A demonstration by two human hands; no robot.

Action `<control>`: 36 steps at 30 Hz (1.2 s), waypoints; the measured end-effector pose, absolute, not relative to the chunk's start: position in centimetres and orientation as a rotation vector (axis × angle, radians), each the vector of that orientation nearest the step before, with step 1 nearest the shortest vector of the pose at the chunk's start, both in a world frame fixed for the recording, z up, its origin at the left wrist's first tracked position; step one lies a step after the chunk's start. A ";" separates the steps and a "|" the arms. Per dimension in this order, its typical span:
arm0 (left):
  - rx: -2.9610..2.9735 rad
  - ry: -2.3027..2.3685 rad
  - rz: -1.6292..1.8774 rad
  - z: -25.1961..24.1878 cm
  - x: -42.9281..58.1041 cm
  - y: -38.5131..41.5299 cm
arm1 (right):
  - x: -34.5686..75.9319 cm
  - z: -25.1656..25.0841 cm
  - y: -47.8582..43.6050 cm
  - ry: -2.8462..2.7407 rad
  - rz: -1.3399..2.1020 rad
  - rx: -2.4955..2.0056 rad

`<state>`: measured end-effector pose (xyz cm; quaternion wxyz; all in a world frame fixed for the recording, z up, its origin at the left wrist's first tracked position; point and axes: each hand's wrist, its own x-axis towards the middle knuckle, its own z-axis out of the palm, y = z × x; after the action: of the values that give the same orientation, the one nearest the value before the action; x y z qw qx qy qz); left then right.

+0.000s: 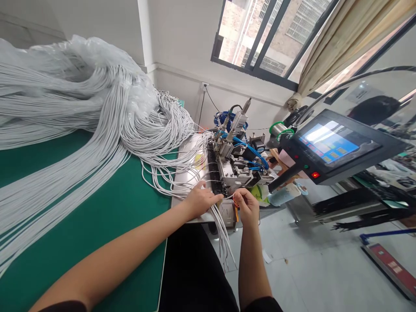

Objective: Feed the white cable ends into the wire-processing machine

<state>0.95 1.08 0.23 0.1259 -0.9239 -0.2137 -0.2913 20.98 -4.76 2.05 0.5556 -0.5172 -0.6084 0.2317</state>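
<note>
My left hand [202,200] is closed over white cables beside the metal plate, its index finger stretched toward the machine's front. Below it a bundle of white cable ends [222,234] hangs off the bench edge. My right hand [247,206] pinches the end of a white cable [230,197] between thumb and fingers, just in front of the machine. An orange item [236,212] shows beside that hand; its kind is unclear. The bench machine [232,160], with metal cylinders and blue air tubes, stands right beyond both hands.
A large heap of white cables [110,108], partly wrapped in clear plastic, covers much of the green table [130,225]. A touchscreen panel [334,143] stands at right, near a wire spool [280,130]. Black strips [351,208] hang further right. A red-and-blue floor device [390,268] stands below.
</note>
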 end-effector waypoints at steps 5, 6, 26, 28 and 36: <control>-2.689 -0.690 -0.781 0.5 1.2 1.0 | 22.0 1.8 -4.3 -1.501 0.403 -1.373; -2.681 -0.702 -0.783 0.6 1.3 0.9 | 22.2 1.6 -4.2 -1.536 0.366 -1.409; -2.646 -0.955 -0.712 0.7 2.3 0.6 | 22.9 -2.2 -0.8 -1.253 1.009 -1.325; -2.610 -0.958 -0.747 0.8 2.3 0.5 | 22.7 -2.7 -0.7 -1.189 1.039 -1.324; -2.522 -0.914 -0.844 0.8 1.8 0.0 | 22.3 -3.1 -2.2 -1.084 1.024 -1.347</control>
<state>1.78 -0.02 0.79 0.1640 -0.8847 -0.3208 -0.2959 22.26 -2.20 -3.05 0.5363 -0.5658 -0.4553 0.4300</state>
